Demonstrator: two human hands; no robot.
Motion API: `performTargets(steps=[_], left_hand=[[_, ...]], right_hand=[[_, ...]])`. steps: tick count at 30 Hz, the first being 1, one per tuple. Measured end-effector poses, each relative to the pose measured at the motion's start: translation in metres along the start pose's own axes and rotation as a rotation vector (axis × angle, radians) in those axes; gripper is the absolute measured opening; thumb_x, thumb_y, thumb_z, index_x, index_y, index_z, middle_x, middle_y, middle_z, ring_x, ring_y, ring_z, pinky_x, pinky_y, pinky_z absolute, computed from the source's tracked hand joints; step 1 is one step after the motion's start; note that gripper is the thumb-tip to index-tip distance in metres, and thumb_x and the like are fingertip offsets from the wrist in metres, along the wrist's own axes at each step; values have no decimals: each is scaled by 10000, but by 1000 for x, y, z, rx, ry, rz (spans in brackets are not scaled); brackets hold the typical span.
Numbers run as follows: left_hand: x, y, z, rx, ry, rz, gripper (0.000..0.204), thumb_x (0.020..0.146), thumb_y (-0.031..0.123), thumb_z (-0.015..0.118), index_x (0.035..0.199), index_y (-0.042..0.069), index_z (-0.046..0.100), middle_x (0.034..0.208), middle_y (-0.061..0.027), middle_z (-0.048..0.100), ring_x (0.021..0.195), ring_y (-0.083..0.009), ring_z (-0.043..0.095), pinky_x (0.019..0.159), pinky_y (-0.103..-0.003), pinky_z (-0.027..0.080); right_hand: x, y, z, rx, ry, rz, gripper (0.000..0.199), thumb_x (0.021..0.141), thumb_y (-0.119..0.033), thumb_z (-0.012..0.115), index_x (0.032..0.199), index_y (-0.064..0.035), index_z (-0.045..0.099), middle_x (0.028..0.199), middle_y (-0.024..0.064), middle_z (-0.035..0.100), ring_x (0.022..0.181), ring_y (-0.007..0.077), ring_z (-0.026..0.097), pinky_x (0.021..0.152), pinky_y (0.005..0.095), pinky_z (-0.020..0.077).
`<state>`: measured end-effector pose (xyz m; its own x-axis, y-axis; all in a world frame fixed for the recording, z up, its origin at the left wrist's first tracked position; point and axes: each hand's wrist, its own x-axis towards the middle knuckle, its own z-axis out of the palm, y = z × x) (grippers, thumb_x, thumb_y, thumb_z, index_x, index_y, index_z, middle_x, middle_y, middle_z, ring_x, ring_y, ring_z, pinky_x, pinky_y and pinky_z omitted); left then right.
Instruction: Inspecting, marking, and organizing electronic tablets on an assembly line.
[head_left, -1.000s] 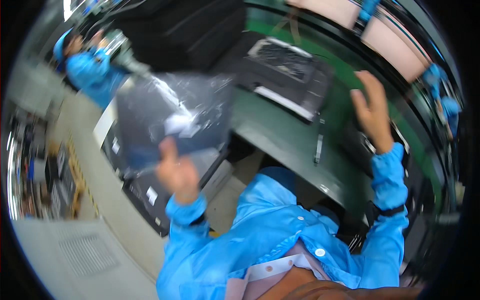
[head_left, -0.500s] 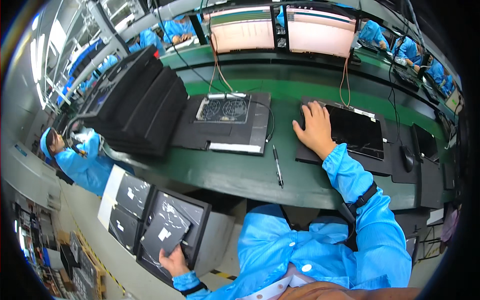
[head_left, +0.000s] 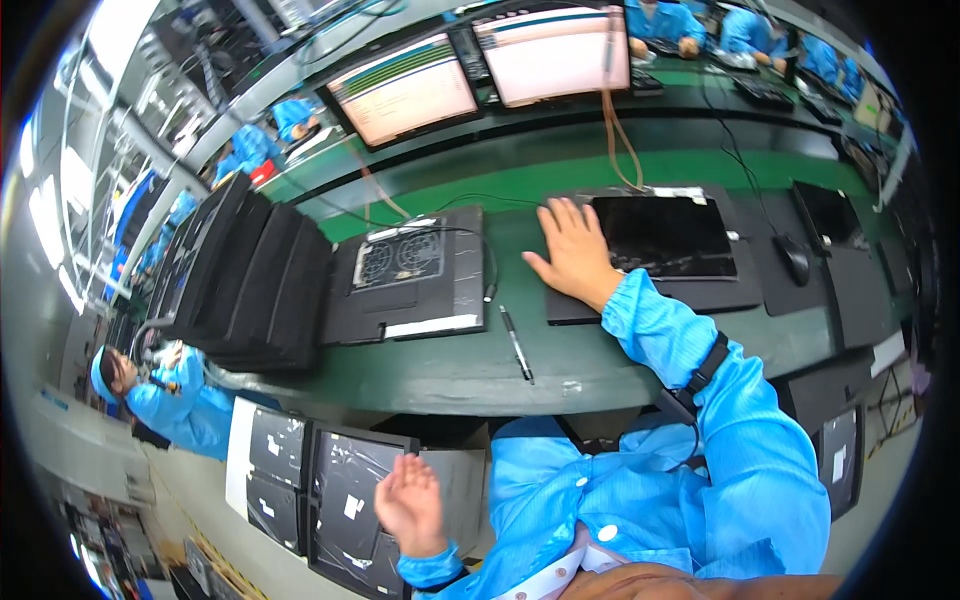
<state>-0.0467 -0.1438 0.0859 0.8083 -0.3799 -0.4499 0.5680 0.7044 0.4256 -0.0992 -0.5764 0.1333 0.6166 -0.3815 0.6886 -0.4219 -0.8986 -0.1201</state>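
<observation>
My right hand [head_left: 578,252] lies flat, fingers stretched, on the left part of a black pad. On that pad, right beside the fingers, is a dark glossy screen panel [head_left: 668,238]. My left hand [head_left: 412,503] is raised with the palm showing and nothing in it, fingers slightly bent. Just left of it, a film-wrapped dark panel [head_left: 345,500] with a white label lies in a black-rimmed tray [head_left: 411,441]. Further left on the desk, a black foam holder [head_left: 455,290] carries a panel with two round patterns [head_left: 398,262]. A pen [head_left: 516,343] lies between holder and pad.
A tall stack of black foam trays [head_left: 262,275] stands at the desk's left end. More wrapped panels [head_left: 278,445] lie left of the tray. Two monitors [head_left: 405,90] stand behind. A mouse [head_left: 792,260] and cables are at right. A co-worker [head_left: 165,400] in blue stands at far left.
My left hand has let go of a dark wrapped panel over the tray and moved up and right. The right hand stays on the pad. The whole view has shifted.
</observation>
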Motion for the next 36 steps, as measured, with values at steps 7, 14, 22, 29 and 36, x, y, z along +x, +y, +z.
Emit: performTargets(steps=[7, 14, 22, 29, 36], left_hand=[[10, -110, 68, 1044, -452, 589, 223, 987, 39, 515, 1192, -36, 557, 990, -145, 656, 938, -216, 634, 893, -347, 514], [4, -146, 78, 1068, -639, 490, 202, 989, 29, 531, 1174, -42, 571, 972, -134, 670, 906, -202, 642, 869, -330, 515], [-17, -184, 105, 1105, -900, 343, 159, 954, -26, 575, 1110, -29, 607, 971, -138, 676, 911, -209, 667, 856, -323, 516], [-11, -183, 140, 841, -1077, -281, 528, 1084, 368, 346, 1422, -20, 466, 1259, -223, 615, 1203, -322, 588, 1031, -450, 468], [-2, -153, 138, -49, -1075, -747, 1161, 785, 891, 434, 1528, 11, 288, 1473, -230, 454, 1339, -413, 473, 1117, -573, 374]], right_hand=[[-50, 137, -107, 82, 272, -35, 243, 728, -112, 675, 950, -15, 663, 953, 164, 660, 915, 362, 643, 834, 471, 523], [-180, 372, -245, -843, -329, 809, 752, 807, -420, 722, 1425, -70, 475, 1442, 161, 486, 1416, 332, 364, 1128, 572, 283], [-211, 427, -262, -647, -114, 388, 399, 925, -228, 634, 1290, -71, 600, 1274, 138, 622, 1191, 319, 578, 1029, 478, 448], [-128, 263, -320, -253, 243, -161, 313, 849, 74, 633, 1150, -6, 666, 1109, 165, 712, 1045, 343, 681, 910, 425, 533], [-93, 61, -252, 187, 59, -763, 275, 823, -47, 698, 1097, -56, 673, 1137, 122, 705, 1102, 287, 673, 945, 440, 540]])
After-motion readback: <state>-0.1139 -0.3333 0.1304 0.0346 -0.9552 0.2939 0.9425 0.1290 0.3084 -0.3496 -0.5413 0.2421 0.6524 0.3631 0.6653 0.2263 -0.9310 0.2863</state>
